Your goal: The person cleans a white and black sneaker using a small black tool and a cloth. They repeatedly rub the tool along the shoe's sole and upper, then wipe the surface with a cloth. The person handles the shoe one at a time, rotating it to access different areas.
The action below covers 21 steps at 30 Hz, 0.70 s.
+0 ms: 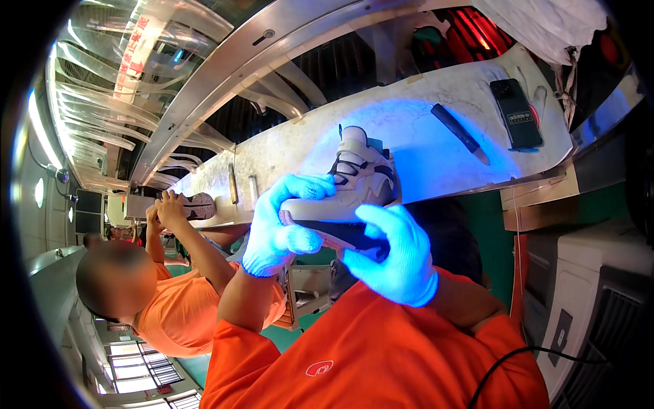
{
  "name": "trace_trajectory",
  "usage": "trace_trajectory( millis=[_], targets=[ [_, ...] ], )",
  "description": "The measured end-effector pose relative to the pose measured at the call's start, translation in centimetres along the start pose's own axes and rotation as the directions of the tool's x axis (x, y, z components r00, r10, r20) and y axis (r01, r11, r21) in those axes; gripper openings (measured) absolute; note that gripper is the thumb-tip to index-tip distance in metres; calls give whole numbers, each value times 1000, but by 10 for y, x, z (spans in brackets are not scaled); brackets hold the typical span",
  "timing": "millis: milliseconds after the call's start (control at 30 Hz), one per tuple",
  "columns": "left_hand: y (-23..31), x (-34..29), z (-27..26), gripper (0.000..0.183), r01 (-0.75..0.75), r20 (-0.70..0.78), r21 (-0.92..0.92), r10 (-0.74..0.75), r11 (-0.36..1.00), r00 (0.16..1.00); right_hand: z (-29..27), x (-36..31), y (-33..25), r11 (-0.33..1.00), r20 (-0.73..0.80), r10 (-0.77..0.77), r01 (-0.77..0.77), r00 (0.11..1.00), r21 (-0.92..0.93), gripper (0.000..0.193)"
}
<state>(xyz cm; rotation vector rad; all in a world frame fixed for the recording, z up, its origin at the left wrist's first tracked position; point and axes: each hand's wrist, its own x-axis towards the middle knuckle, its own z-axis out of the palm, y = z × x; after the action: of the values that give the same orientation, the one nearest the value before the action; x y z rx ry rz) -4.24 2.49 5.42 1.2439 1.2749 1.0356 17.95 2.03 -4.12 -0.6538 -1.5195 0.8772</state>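
A pale grey sneaker with dark laces and dark trim rests at the near edge of the bench, its toe toward me and to the left. My left hand, in a knitted glove lit blue, closes around the toe, fingers over the upper and thumb below. A dark and pinkish sole shows under the upper; whether it is joined all along, I cannot tell. My right hand, gloved the same way, pinches the sole's near side between thumb and fingers. Its fingertips are partly hidden.
On the light bench lie a dark stick-like tool, a black phone and a thin wooden-handled tool. At left, a co-worker in orange handles another shoe. Metal framing and clear strips border the far side.
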Motion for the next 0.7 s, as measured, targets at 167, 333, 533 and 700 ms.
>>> trace_trajectory(
  millis=[167, 333, 533, 700],
  targets=[
    [-17, 3, -16, 79, -105, 51, 20, 104, 994, 993, -2, 11, 15, 999, 0, -5, 5, 1000, -37, 75],
    [-9, -3, -13, 66, -40, 19, -28, 40, 999, 999, 2, 13, 15, 999, 23, 41, -41, 999, -11, 77],
    [-5, -6, -12, 54, -27, -11, 16, 28, 999, 1000, 6, 9, 21, 999, 72, 32, -32, 997, 2, 81],
    [-4, -6, -16, 50, -21, -9, 49, 22, 999, 1000, 9, 14, 21, 1000, 68, 15, -16, 998, 12, 83]
  ],
)
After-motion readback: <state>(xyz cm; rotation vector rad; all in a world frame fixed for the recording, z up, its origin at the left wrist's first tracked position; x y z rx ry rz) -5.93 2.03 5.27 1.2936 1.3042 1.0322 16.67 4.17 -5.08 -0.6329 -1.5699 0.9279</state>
